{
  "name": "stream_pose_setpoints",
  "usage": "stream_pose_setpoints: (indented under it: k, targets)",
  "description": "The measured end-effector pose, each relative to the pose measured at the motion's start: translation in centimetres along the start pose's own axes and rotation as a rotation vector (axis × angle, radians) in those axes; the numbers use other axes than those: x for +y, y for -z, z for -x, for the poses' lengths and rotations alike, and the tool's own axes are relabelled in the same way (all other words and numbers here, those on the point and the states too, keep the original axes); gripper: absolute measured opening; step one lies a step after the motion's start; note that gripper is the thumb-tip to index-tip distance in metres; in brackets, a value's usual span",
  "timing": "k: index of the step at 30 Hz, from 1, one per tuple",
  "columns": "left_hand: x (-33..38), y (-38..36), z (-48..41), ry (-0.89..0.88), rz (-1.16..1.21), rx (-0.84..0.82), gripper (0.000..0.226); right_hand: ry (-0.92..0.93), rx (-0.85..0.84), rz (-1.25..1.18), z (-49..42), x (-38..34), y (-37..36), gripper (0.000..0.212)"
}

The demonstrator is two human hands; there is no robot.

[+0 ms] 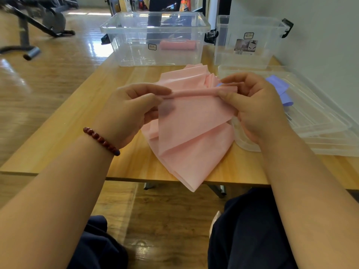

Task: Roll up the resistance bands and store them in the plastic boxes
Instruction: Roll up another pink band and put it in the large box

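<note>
One barely rolled pink resistance band [194,117] is pinched by left hand [132,111] and right hand [252,105]; further rolling is needed.

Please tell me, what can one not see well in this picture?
Head view:
- purple band: partly behind the right hand.
- pink band: bunched folds hide its full length.
- pink roll in the large box: blurred by the clear wall.
- label on the small box: text too small.
</note>
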State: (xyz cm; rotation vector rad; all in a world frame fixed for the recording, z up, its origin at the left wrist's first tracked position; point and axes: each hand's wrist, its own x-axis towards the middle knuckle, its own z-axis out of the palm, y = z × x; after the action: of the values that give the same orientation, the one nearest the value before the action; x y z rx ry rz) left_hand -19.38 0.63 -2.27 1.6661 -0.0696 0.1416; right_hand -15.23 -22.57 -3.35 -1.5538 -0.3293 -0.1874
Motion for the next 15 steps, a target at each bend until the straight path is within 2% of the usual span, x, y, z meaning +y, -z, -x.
stream_pose_setpoints:
  k: [6,10,15]
  targets:
    - [-0.13,-0.36,0.03,-0.036,-0.062,0.053,0.016,0.0,0.017,0.106,-0.18,0.43,0.22,0.022]
    - [-0.27,-0.17,-0.04,-0.045,-0.07,0.058,0.023,0.0,0.03,0.069,0.06,0.09,-0.14,0.032]
    - [0.06,-0.66,0.09,-0.062,-0.089,0.083,0.022,-0.019,0.056,0.044,0.29,-0.21,-0.4,0.036]
